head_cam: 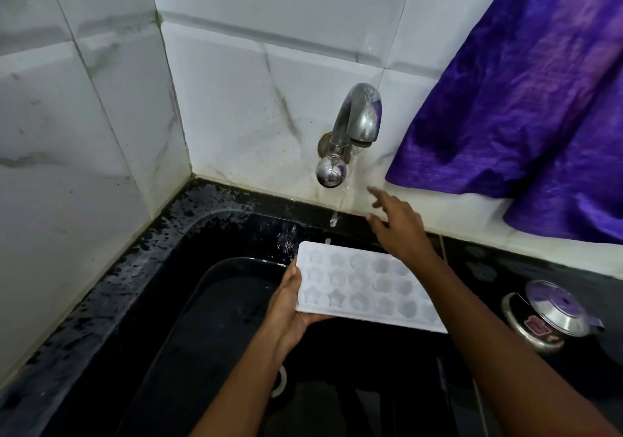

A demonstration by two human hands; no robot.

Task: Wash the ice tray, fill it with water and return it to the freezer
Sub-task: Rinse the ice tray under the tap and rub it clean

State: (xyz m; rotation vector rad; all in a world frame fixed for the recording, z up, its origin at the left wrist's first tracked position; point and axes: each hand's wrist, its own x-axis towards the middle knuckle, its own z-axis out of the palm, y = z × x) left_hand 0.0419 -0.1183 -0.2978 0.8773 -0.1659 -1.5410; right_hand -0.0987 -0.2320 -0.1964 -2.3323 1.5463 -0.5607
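The ice tray [364, 288] is a white plastic rectangle with three rows of moulded cavities. The cavities at its left end are star-shaped, and those further right look rounder. They appear pale grey against the white rim, and whether any water sits in them cannot be told. The tray is held roughly level, cavities upward, over the black sink [209, 234]. It is just in front of and below the thin stream of water [342, 200] that falls from the steel tap [360, 116] on the tiled wall [236, 82]. Its right end is hidden behind the person's right forearm.

The left hand [290, 305] grips the tray by its left short edge. The thumb [293, 276] lies on top of the rim and the palm cups the near left corner from below, with the other fingers curled out of sight beneath.

The right hand [397, 224] hangs above the tray's far edge and holds nothing. Its fingers [377, 194] are spread and loosely extended toward the wall, just right of the stream and below the tap's round knob [330, 172], touching neither.

A dark basin [215, 301] sits in the sink under the tray. A purple cloth [526, 99] hangs at the right, above a lidded steel pot [546, 315] on the counter.
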